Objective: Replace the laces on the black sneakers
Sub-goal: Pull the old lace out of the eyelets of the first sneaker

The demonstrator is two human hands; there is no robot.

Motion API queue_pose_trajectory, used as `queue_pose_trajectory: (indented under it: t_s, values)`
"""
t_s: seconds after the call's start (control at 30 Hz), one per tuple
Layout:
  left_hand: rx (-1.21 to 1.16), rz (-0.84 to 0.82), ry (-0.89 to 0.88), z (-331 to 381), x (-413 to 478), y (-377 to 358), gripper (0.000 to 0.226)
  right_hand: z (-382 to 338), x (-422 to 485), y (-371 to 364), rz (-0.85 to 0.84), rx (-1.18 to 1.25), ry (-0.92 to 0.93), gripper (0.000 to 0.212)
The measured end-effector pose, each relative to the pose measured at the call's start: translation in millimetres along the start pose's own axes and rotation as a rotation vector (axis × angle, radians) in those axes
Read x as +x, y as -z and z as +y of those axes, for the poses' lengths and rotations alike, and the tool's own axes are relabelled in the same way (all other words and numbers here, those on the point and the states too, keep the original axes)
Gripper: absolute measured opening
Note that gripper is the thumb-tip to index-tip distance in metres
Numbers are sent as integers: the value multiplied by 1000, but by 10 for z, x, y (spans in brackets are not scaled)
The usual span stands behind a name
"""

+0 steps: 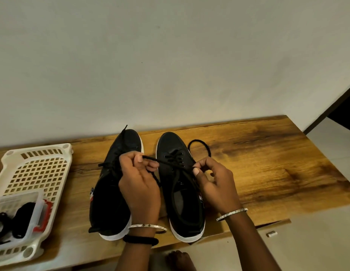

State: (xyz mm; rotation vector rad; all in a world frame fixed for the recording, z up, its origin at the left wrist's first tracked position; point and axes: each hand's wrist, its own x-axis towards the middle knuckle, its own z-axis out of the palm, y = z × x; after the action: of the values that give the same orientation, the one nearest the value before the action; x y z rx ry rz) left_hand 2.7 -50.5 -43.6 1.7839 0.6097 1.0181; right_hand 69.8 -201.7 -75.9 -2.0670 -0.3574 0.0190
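Two black sneakers with white soles stand side by side on the wooden table (268, 173), toes pointing away from me. My left hand (139, 184) hovers over the left sneaker (111, 192) and pinches one end of a black lace (166, 162) between thumb and fingers. That lace runs taut across to my right hand (213, 178), which pinches it over the laced eyelets of the right sneaker (182, 208). A loop of the same lace (201, 145) curls on the table beyond my right hand. Another lace end sticks up past the left sneaker's toe.
A white perforated plastic basket (37, 169) lies at the table's left end, holding a clear plastic box (19, 208) with coiled black laces. A small metal piece (272, 234) lies on the floor at right. A foot shows below the table's front edge.
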Motion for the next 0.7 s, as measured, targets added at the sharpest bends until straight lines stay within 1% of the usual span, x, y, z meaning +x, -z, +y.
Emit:
queue_pose_trajectory:
  t_s: [0.03, 0.1, 0.17, 0.2, 0.23, 0.3, 0.37, 0.4, 0.47, 0.57, 0.7]
  values:
    - [45, 19, -30, -13, 17, 22, 16, -17, -3, 6, 7, 6, 1, 13]
    - [233, 31, -108, -51, 10, 36, 13, -68, -8, 12, 25, 45, -15, 13]
    - [458, 12, -173, -56, -32, 16, 18, -99, -13, 5, 49, 82, -28, 13]
    - [528, -18, -218, -49, -51, 9, 21, -104, -15, 0, 59, 86, -31, 13]
    - [554, -79, -271, -47, -61, 6, 22, -101, -12, -3, 67, 86, -33, 13]
    - [551, -281, -342, -89, -67, 2, 23, -103, -12, -6, 77, 94, -38, 14]
    - [575, -454, -342, -140, -80, 4, 27, -113, -16, -12, 87, 101, -36, 14]
    - [586, -487, -334, -157, -79, 4, 28, -123, -17, -16, 91, 104, -33, 14]
    - [573, -486, -316, -177, -64, 6, 21, -138, -16, -23, 95, 101, -23, 14]
    - [537, -392, -292, -182, -37, 10, 2, -152, -18, -28, 111, 87, 6, 16]
    - [357, -166, -131, -127, -26, 1, 5, -157, -26, -24, 133, 89, 19, 17]
